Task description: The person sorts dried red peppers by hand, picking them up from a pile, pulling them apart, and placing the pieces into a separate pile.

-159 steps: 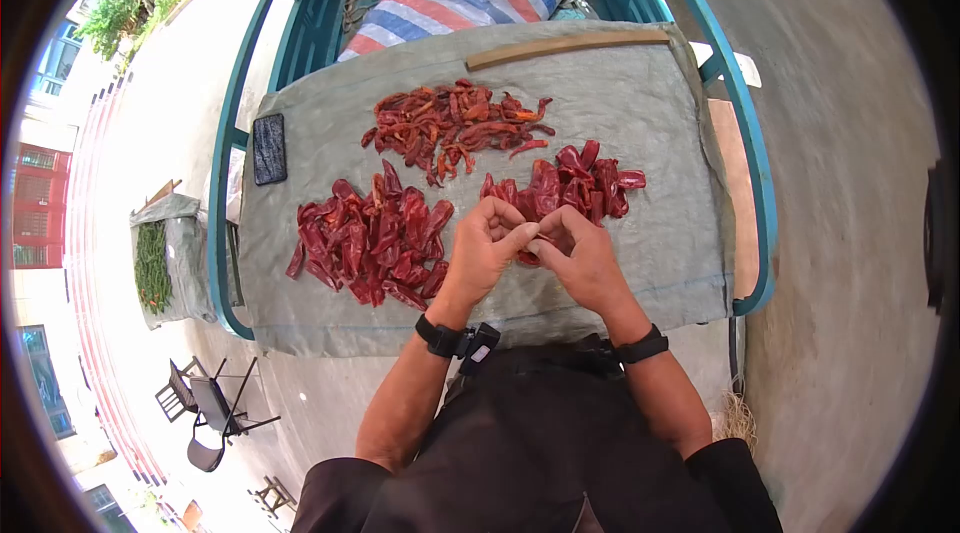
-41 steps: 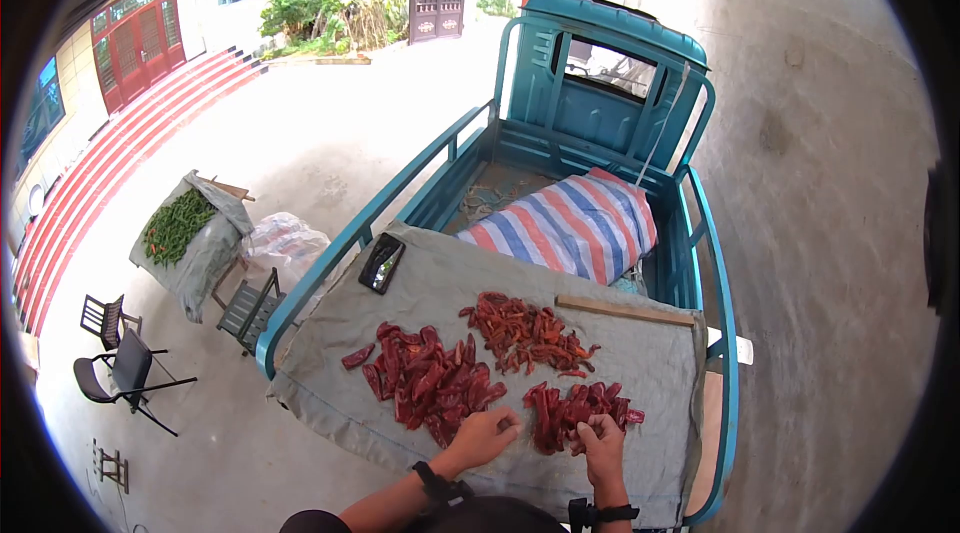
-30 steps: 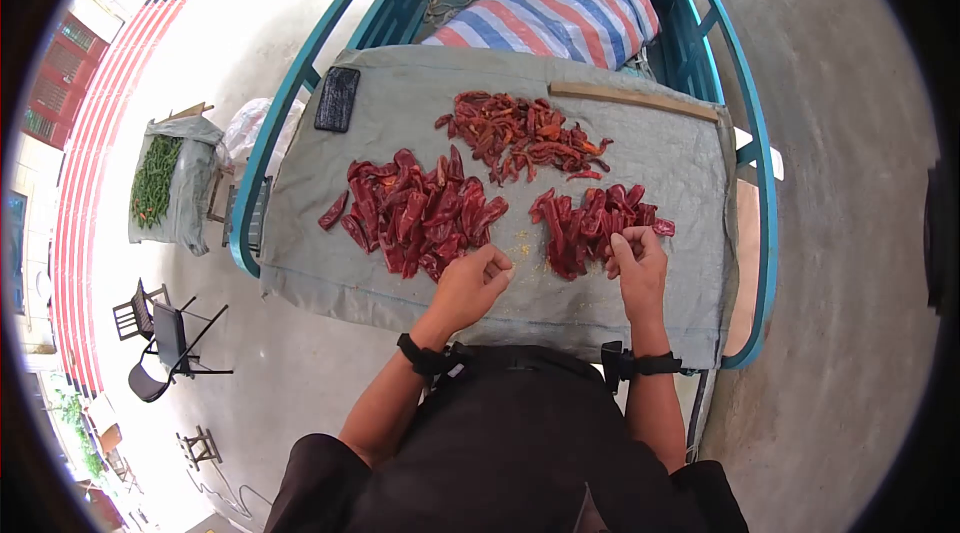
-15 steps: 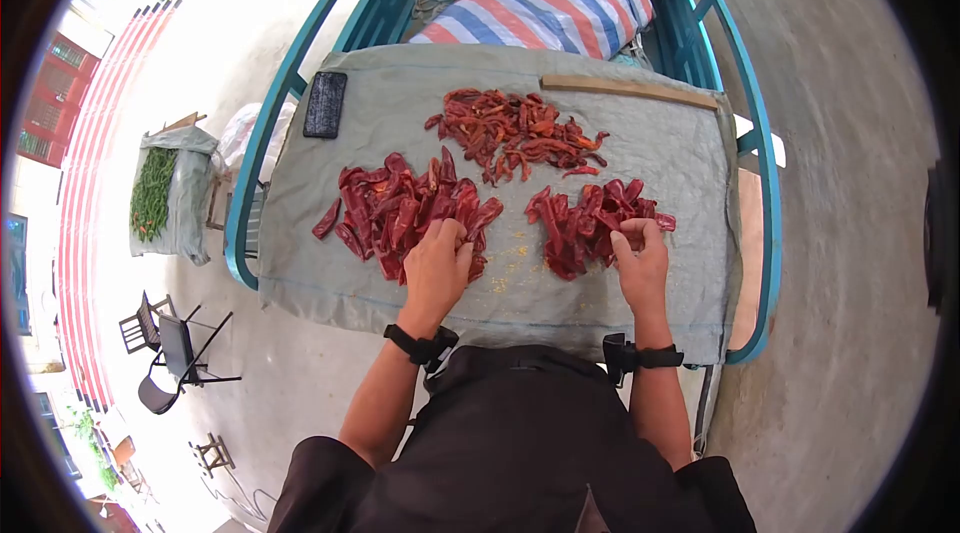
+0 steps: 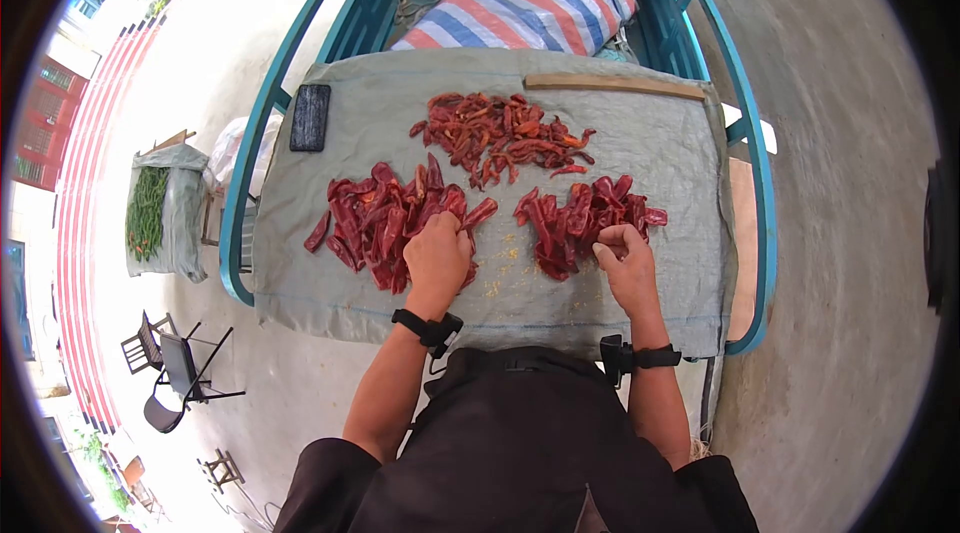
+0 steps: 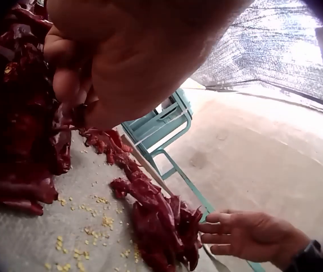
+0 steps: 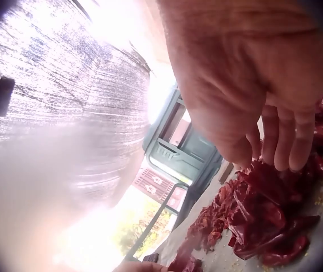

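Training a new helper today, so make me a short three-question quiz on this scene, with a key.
1. Count: How many separate piles of red peppers lie on the grey cloth?

2. True or false: The left hand is at the near left pile, and the right hand is at the near right pile.

3. Multiple choice: In the head view, the wooden strip lies along which edge of the cloth?
A) the near edge
B) the far edge
C) the left edge

Key: 1. Three. 2. True. 3. B.
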Available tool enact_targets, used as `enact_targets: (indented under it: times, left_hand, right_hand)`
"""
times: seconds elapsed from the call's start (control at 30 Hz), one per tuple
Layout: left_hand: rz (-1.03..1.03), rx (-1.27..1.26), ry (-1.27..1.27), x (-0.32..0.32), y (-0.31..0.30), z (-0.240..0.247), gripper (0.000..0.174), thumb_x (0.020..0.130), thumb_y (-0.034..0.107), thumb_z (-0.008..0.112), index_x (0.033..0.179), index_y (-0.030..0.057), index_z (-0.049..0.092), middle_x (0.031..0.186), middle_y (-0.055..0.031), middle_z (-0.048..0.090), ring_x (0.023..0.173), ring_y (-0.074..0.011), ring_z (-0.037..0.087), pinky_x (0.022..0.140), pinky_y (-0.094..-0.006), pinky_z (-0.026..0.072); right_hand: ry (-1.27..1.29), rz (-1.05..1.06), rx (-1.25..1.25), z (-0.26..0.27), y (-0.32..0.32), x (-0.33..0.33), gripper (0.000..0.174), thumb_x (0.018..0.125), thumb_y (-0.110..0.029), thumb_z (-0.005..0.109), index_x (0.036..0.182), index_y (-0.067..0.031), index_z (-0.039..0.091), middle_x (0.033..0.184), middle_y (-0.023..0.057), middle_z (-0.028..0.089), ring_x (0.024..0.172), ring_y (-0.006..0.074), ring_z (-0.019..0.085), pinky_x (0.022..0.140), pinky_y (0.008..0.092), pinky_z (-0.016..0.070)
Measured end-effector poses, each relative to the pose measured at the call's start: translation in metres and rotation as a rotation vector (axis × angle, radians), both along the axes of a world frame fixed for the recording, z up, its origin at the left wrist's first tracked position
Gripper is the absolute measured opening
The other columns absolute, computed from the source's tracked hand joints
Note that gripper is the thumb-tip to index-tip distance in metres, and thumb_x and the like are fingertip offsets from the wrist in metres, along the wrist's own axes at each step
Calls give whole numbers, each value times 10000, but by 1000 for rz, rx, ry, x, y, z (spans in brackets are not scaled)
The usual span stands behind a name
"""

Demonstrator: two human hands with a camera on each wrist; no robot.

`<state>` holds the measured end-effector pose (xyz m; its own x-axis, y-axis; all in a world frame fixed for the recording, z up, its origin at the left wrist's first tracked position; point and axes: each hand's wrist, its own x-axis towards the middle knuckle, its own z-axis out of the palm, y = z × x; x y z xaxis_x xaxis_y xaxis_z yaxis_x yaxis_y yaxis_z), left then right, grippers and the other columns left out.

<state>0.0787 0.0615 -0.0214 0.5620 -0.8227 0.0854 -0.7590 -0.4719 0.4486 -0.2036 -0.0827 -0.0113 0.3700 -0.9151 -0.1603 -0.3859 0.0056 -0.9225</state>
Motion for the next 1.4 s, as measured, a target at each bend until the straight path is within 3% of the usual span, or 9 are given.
enact_targets:
  times: [0.13, 0.23, 0.33, 0.57, 0.87, 0.97, 1.07, 1.17, 1.4]
  left_hand:
    - [90, -176, 754, 6, -4, 4, 235, 1011, 196, 727, 1154, 14, 685, 900, -79, 737, 717, -161, 682, 633, -350, 534]
    - [45, -252, 1424, -5, -1, 32, 240, 1123, 270, 628, 1162, 46, 703, 918, 7, 724, 710, -35, 626, 617, -197, 463]
    - [-10, -220, 1572, -21, -3, 43, 233, 1139, 272, 605, 1172, 61, 699, 936, 3, 729, 696, -33, 620, 618, -199, 465]
    - [-207, -58, 1543, -43, -5, 42, 229, 1139, 278, 581, 1122, 81, 697, 933, 39, 690, 743, -35, 611, 669, -212, 468]
    - [-260, -37, 1408, -53, -6, 60, 264, 1125, 289, 616, 1202, 42, 670, 1023, -37, 759, 796, -73, 687, 679, -228, 505]
    - [-262, -29, 1289, -59, -6, 66, 257, 1098, 274, 675, 1198, 38, 663, 997, -41, 768, 792, -81, 701, 667, -235, 515]
    - [-259, -85, 1288, -62, -6, 58, 248, 1079, 251, 711, 1187, 33, 657, 968, -41, 770, 779, -86, 709, 660, -239, 521]
    - [-245, -141, 1291, -64, -5, 56, 231, 1077, 228, 712, 1172, 25, 656, 954, -44, 770, 772, -90, 712, 659, -241, 525]
    - [-243, -207, 1251, -68, -4, 48, 207, 1076, 186, 707, 1158, -2, 675, 949, -58, 767, 794, -101, 712, 702, -260, 564]
  right_hand:
    - [-66, 14, 41, 9, -1, 5, 210, 970, -108, 761, 1134, -8, 678, 1008, 65, 731, 895, 151, 702, 791, 321, 570]
    - [-185, 57, 173, 27, 5, 17, 176, 993, -108, 750, 1126, -15, 682, 975, 40, 718, 851, 114, 678, 745, 287, 554]
    - [-227, 128, 264, 50, 15, 33, 161, 1010, -114, 749, 1122, -18, 684, 949, 18, 709, 811, 88, 656, 715, 264, 538]
    - [-224, 242, 227, 61, 34, 50, 173, 1012, -149, 765, 1099, -17, 694, 930, -11, 700, 807, 60, 615, 696, 262, 513]
    - [-249, 123, 257, 64, 35, 49, 219, 994, -159, 762, 1131, 5, 715, 955, 51, 756, 857, 117, 696, 781, 305, 579]
    - [-317, 97, 207, 56, 35, 50, 177, 1010, -182, 774, 1085, -36, 705, 828, 0, 688, 652, 68, 583, 581, 267, 461]
    - [-294, 95, 219, 62, 38, 50, 188, 1008, -181, 780, 1099, -39, 699, 833, 4, 692, 656, 74, 593, 586, 265, 466]
    - [-290, 143, 230, 59, 38, 47, 232, 988, -186, 781, 1124, -12, 711, 916, 46, 742, 785, 108, 672, 690, 300, 543]
    - [-281, 159, 280, 45, 38, 45, 200, 1000, -182, 789, 1065, -29, 678, 818, 38, 709, 653, 99, 628, 589, 271, 484]
